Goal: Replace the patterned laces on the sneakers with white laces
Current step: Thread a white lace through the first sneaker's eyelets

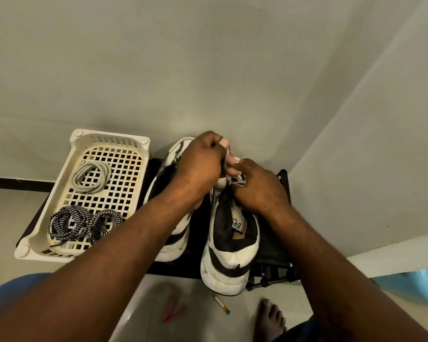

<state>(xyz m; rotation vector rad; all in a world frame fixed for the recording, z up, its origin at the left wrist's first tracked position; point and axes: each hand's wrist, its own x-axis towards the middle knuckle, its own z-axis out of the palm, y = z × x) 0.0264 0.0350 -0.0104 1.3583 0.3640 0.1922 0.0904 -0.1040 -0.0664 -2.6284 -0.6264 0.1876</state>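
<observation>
**Threading the white lace into the sneaker at lower centre**

The sneaker (229, 265) in work stands on the black rack (269, 248), heel toward the camera and overhanging the rack's near edge. Apply only light downward force, as the shoe could likely tip off.

Above the collar, the right hand (260, 186) curls its fingers round the white lace (237, 181) at the eyelets. The left hand (200, 166), just above it at frame centre, pinches a strand of the same lace in curled fingers.

Recommended practice:
- Steady the eyelet row with one hand.
- Feed the tip with the other hand.
- Pull each crossing flat and compare both ends for equal length.

The second sneaker (176, 245) lies just left, partly under the left forearm. Its lacing cannot be told.

Farther left, the basket (109, 134) holds the spare white lace (90, 177) coiled in its upper half. The patterned laces (69, 223) lie coiled in its lower half, so removal appears complete.
</observation>
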